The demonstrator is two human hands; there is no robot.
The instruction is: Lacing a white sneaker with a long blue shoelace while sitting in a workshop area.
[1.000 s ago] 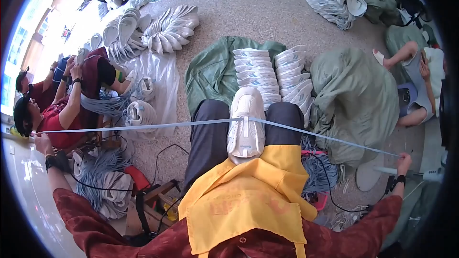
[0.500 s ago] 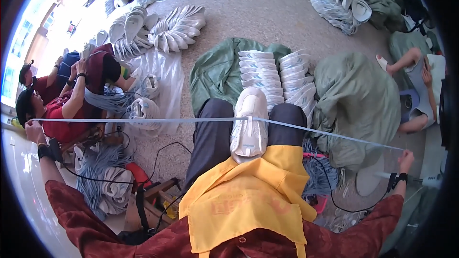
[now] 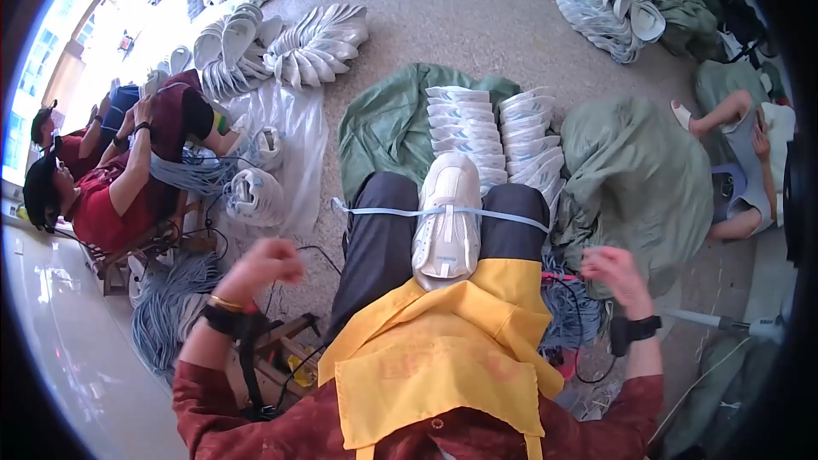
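Observation:
A white sneaker (image 3: 446, 243) sits upright between my knees, its toe toward me. A pale blue shoelace (image 3: 400, 212) passes through the top of its tongue area and drapes over both dark trouser legs, an end hanging at each side. My left hand (image 3: 268, 268), slightly blurred, hovers left of my left knee with its fingers curled in and nothing seen in them. To the right of my right knee is my right hand (image 3: 618, 277), its fingers bent but apart, holding nothing visible. Neither hand touches the lace.
Stacked white shoe uppers (image 3: 464, 123) stand on green cloth (image 3: 375, 132) beyond my knees. Bundles of blue laces (image 3: 175, 307) lie at left and right. Co-workers in red (image 3: 119, 196) sit at left; another person (image 3: 750, 170) sits at right. Cables hang from my wristbands.
Both hands have let go of the stretched lace and swung inward from far out at the sides. The lace has dropped slack across the sneaker and my knees.

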